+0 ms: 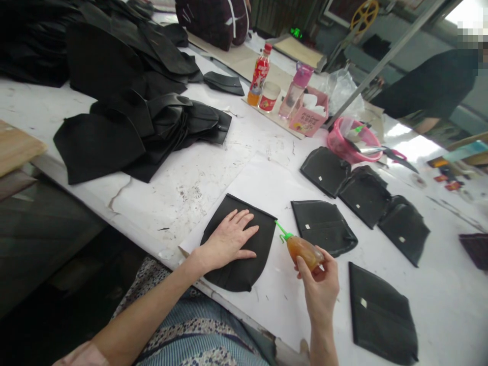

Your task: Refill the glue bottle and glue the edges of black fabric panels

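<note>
Under my left hand (pixel 231 239) lies a black leather-like panel (pixel 263 231) with a straight top edge and a rounded bottom. That hand rests flat with its fingers spread. My right hand (pixel 318 284) is wrapped round a squeeze glue bottle (pixel 305 251) holding amber liquid. The bottle is tilted, and its green nozzle points at the panel's upper right corner, touching or very close to it. A white paper sheet (pixel 251 180) lies beneath the panel. Just right of it is a similar black piece (pixel 324 226) with a small white tag.
Several more tagged black pieces (pixel 385 310) lie to the right. A pile of black panels (pixel 102 137) covers the left. Farther back stand a red-capped drink bottle (pixel 260 73), a jar (pixel 269 96), a pink-lidded bottle (pixel 295 91) and a pink basket (pixel 348 150) with scissors. Another person (pixel 427 91) is at the right.
</note>
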Action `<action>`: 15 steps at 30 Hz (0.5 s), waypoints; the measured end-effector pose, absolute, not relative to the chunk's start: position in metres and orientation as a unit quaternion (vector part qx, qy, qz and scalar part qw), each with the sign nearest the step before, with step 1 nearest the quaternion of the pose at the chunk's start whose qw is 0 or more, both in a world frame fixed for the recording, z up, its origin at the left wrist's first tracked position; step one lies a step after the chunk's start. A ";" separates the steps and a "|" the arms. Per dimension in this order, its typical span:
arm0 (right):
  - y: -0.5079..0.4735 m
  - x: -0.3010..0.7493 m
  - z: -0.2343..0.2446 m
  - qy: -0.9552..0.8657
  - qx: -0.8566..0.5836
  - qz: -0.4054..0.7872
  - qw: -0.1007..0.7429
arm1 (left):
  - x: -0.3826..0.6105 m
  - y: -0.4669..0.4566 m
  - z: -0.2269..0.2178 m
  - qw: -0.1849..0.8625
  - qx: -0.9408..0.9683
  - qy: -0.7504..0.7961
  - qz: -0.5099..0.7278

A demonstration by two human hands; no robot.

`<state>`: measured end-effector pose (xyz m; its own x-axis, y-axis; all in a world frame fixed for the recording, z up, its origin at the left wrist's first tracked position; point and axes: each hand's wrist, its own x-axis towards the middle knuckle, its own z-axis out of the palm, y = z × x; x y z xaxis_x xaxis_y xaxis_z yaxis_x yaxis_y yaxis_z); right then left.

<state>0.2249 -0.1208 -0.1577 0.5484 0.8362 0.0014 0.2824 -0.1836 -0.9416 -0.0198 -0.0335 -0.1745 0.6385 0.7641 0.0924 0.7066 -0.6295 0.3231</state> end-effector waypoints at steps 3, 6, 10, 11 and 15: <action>-0.126 0.227 -0.155 -0.396 -0.722 0.279 0.493 | -0.020 -0.034 -0.175 0.129 0.896 0.408 0.115; -0.128 0.228 -0.153 -0.398 -0.721 0.290 0.487 | -0.020 -0.034 -0.176 0.128 0.896 0.408 0.121; -0.126 0.227 -0.151 -0.395 -0.723 0.287 0.489 | -0.020 -0.034 -0.177 0.126 0.896 0.408 0.123; -0.126 0.227 -0.151 -0.396 -0.723 0.287 0.488 | -0.020 -0.034 -0.177 0.126 0.896 0.407 0.123; -0.131 0.226 -0.149 -0.392 -0.722 0.298 0.486 | -0.020 -0.035 -0.176 0.126 0.897 0.407 0.120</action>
